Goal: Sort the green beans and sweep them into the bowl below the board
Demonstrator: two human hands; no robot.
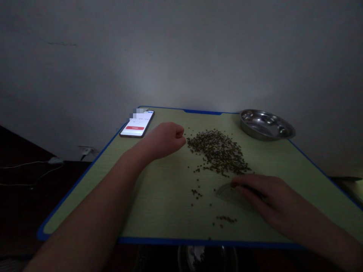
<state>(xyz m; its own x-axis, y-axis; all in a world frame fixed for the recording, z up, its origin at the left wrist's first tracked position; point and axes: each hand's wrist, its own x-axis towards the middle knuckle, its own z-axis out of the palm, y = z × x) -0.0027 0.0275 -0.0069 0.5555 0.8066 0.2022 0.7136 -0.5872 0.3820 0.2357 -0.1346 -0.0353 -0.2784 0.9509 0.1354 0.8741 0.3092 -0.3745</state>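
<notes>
A spread pile of small dark beans or seeds (pixel 219 151) lies on the pale green table. My left hand (pixel 168 139) is closed in a fist just left of the pile; whatever it may hold is hidden. Low at the pile's near right side, my right hand (pixel 263 190) has its thumb and fingers pressed together on a clear see-through piece (pixel 225 192) with a curved rim. Most of that piece is covered by the hand, and its kind is unclear. A few loose seeds (pixel 225 219) are scattered toward the table's front edge.
A shiny steel bowl (pixel 266 126) stands at the back right corner. At the back left lies a phone (pixel 137 124) with its screen lit. The table has a blue edge (pixel 170 240). Below its front edge shows a round shiny container (pixel 208 258). A plug (pixel 86 151) sits in the wall.
</notes>
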